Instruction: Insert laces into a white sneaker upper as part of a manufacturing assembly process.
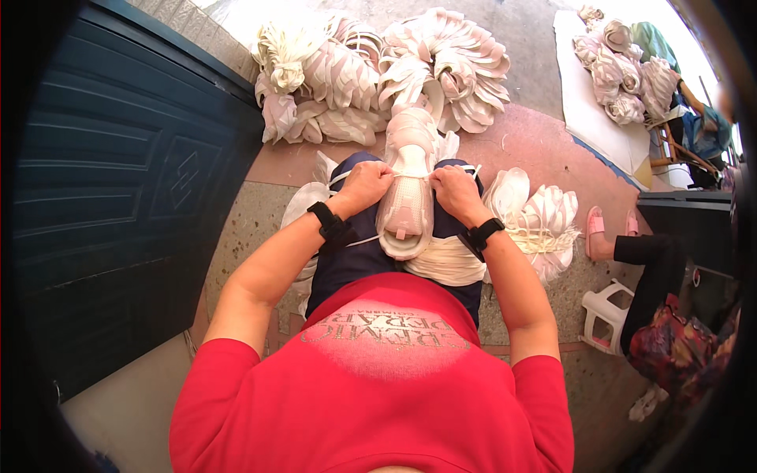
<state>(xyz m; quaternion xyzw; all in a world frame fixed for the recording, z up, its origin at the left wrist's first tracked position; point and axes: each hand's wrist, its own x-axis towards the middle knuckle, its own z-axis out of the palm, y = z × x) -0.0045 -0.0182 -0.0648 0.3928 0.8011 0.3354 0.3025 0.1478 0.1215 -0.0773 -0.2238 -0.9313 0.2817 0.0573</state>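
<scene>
"What are the fingers doing?"

"The left hand [367,184] has its thumb and fingertips pinched together on a thin white cord [412,175]. The right hand [457,191] pinches that cord too, its fingers closed and curled."

"Where does the cord run?"

"Between the hands, across a long stack of pale pink and white shoe uppers [405,211]. I can't tell whether it's knotted."

"And the stack?"

"Lengthwise between the thighs, in dark blue trousers [344,272], its rounded near end toward the red short-sleeved T-shirt [371,402]."

"Anything at the wrists?"

"A black band on each. Near the right one sits a bundle of cream-white strips [445,262]."

"Farther out?"

"To the right, a tied bundle of whitish pieces [546,225] on the floor; beyond the knees, a large heap of pale pink and cream bundles [343,75]."

"And at the sides?"

"A dark blue panelled door [110,197] at left; at right, a white plastic stool [605,315] beside another person's black-trousered leg [650,272]."
</scene>
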